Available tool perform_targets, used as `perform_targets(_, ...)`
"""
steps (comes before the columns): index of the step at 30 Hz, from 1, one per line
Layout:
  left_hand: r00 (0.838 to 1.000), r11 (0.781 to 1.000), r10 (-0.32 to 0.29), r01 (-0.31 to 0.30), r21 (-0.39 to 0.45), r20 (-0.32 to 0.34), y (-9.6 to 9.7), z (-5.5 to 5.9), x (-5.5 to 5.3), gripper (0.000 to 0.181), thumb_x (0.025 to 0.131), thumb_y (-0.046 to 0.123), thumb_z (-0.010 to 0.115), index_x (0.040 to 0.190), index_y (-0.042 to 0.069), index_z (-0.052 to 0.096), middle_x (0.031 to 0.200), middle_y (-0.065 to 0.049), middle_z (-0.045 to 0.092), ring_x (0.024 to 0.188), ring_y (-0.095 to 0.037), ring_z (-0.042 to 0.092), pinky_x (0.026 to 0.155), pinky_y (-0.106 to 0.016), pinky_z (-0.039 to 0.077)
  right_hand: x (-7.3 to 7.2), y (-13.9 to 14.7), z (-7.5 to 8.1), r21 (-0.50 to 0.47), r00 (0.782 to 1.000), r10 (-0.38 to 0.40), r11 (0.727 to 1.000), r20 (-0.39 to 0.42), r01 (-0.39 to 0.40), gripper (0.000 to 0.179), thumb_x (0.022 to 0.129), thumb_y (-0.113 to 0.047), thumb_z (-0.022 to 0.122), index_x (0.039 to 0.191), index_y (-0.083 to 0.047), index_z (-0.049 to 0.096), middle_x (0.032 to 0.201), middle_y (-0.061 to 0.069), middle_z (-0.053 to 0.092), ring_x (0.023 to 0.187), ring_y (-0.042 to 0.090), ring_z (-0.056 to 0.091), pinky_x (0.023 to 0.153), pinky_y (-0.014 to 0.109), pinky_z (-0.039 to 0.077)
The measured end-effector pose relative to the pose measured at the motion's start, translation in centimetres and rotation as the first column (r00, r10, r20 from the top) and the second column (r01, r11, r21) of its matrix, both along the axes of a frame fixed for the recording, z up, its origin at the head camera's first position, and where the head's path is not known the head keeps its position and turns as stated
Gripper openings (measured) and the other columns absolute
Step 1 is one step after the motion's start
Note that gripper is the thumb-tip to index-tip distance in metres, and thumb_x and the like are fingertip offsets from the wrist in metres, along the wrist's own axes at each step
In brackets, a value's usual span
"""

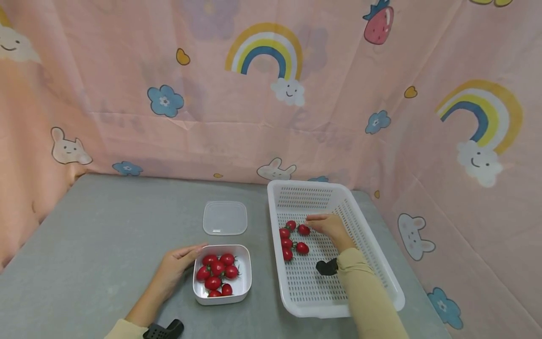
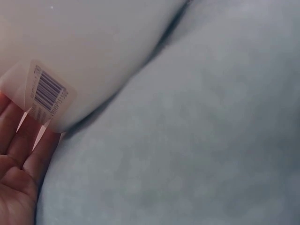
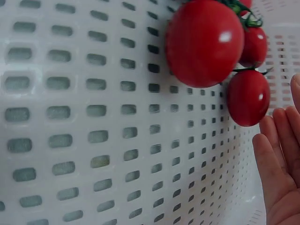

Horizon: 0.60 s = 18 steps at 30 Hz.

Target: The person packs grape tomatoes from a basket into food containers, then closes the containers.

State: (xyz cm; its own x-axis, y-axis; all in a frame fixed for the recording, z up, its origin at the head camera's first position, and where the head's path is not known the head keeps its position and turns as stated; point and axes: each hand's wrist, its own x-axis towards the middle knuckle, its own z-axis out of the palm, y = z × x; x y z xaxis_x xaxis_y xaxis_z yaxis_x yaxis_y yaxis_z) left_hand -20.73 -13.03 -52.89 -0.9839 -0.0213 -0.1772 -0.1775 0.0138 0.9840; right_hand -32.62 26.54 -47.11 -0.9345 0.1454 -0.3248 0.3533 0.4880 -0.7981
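My left hand (image 1: pixel 173 268) rests with extended fingers against the left side of a small white box (image 1: pixel 243 288) of cherry tomatoes (image 1: pixel 218 268). In the left wrist view, its fingers (image 2: pixel 44 152) touch the box wall beside a barcode label (image 2: pixel 49 91). My right hand (image 1: pixel 332 229) is inside a white perforated basket (image 1: pixel 292 296), next to a cherry tomato (image 1: pixel 303 230) with a green stem. The right wrist view has that hand's fingers (image 3: pixel 265 152) fairly straight, close to a tomato (image 3: pixel 248 98) and not curled round it.
Several more tomatoes (image 1: pixel 286 243) lie along the basket's left side. A translucent lid (image 1: pixel 225 218) lies flat on the grey table (image 1: pixel 127 235) behind the box. A pink patterned curtain (image 1: pixel 203 141) hangs behind and at both sides. Black wrist devices (image 1: pixel 163 331) are worn on both arms.
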Motion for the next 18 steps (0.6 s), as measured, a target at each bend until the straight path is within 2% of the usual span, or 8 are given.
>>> perform_targets(5,1.0,1.0,-0.003,0.003,-0.007,-0.008,-0.01,0.16,0.12,0.038,0.097,0.024,0.064,0.124,-0.003,0.067,0.114,0.006,0.074,0.101,0.011,0.063,0.089,-0.013,0.05,-0.2,-0.22,-0.46,0.037,0.997,-0.045,0.998,0.066,0.042,0.045,0.087,-0.029,0.076,0.128,-0.012,0.068,0.137,0.013,0.062,0.132,0.033,0.054,0.114,0.051,0.039)
perform_targets(10,1.0,1.0,-0.015,0.014,-0.024,-0.023,-0.04,0.22,0.19,0.039,0.098,0.025,0.062,0.124,-0.004,0.067,0.121,-0.005,0.072,0.101,0.01,0.062,0.089,-0.013,0.05,-0.53,-0.33,-0.87,0.087,0.991,-0.079,0.994,0.111,0.07,0.045,0.084,-0.031,0.079,0.125,-0.015,0.07,0.134,0.013,0.064,0.128,0.032,0.054,0.113,0.051,0.039)
perform_targets(18,1.0,1.0,-0.016,0.016,-0.012,-0.023,-0.06,0.15,0.14,0.039,0.098,0.025,0.063,0.124,-0.004,0.066,0.121,-0.004,0.072,0.102,0.01,0.063,0.09,-0.013,0.05,-0.12,-0.41,-1.06,0.077,0.998,-0.009,0.997,0.061,0.004,0.04,0.084,-0.023,0.08,0.12,-0.01,0.072,0.126,0.014,0.069,0.116,0.029,0.062,0.108,0.046,0.047)
